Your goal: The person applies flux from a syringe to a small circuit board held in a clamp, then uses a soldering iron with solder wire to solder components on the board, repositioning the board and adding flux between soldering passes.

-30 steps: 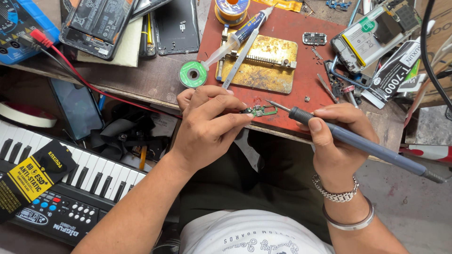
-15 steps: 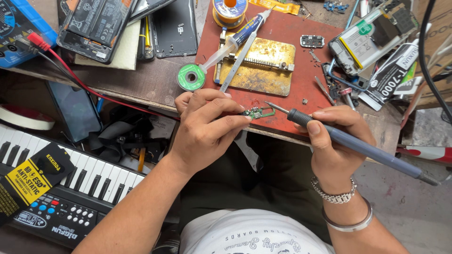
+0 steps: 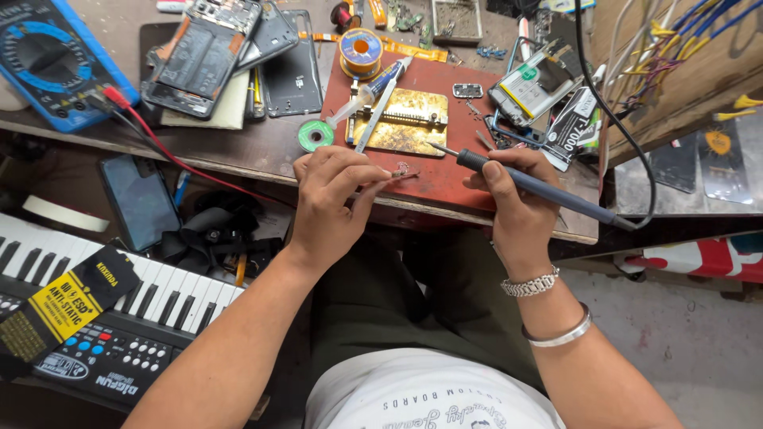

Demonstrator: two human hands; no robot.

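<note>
Gleaming small metal part pinched in left hand.

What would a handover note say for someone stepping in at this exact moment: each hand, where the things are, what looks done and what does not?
Left hand: fingertips pinch a small metal part over the front edge of the red mat.
Right hand: grips the soldering iron like a pen, tip pointing left, short of the part and not touching it.
Nearby: brass holder plate, green solder-wick reel, solder spool, syringe on or beside the mat.
Done: part and iron both in hand.
Left: tip and part not yet brought together; whether any joint is made is too small to tell.
</note>
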